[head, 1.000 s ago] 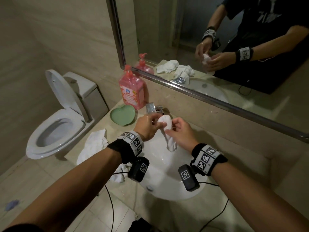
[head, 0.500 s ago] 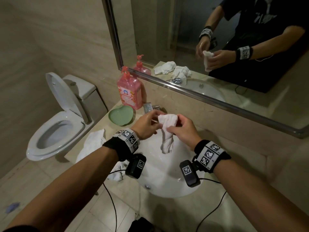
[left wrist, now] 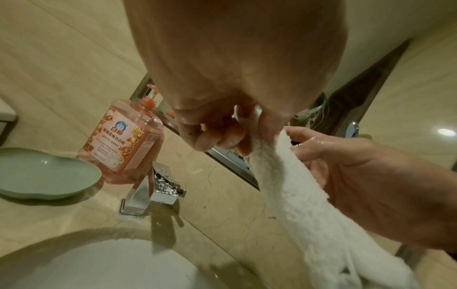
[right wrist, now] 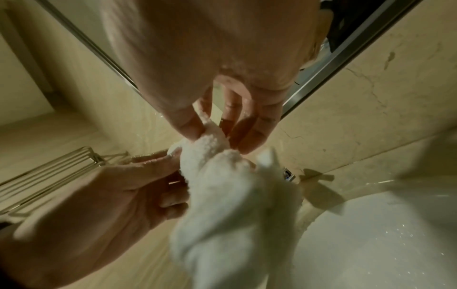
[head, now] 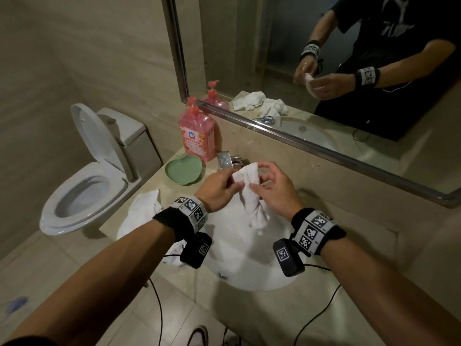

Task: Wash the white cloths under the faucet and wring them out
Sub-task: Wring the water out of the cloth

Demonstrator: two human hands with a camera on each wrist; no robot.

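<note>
A wet white cloth [head: 253,203] hangs in a twisted strand over the white sink [head: 249,265]. My left hand [head: 233,179] pinches its top left corner; in the left wrist view the fingertips [left wrist: 243,144] curl on the terry cloth [left wrist: 291,195]. My right hand [head: 258,177] pinches the top from the right, thumb and forefinger on the cloth [right wrist: 222,195], the other fingers [right wrist: 257,127] loose. The chrome faucet [head: 228,159] stands just behind the hands, and I see no water running. More white cloths [head: 142,211] lie crumpled on the counter left of the sink.
A pink soap bottle [head: 197,133] and a green heart-shaped dish [head: 183,171] stand left of the faucet. A toilet [head: 84,176] with raised lid sits beyond the counter's left end. The mirror [head: 324,71] rises close behind. Camera cables hang below both wrists.
Both hands have eased from a tight grip on the bunched cloth to fingertip pinches at its top. The cloth's upper end has spread a little and it hangs longer.
</note>
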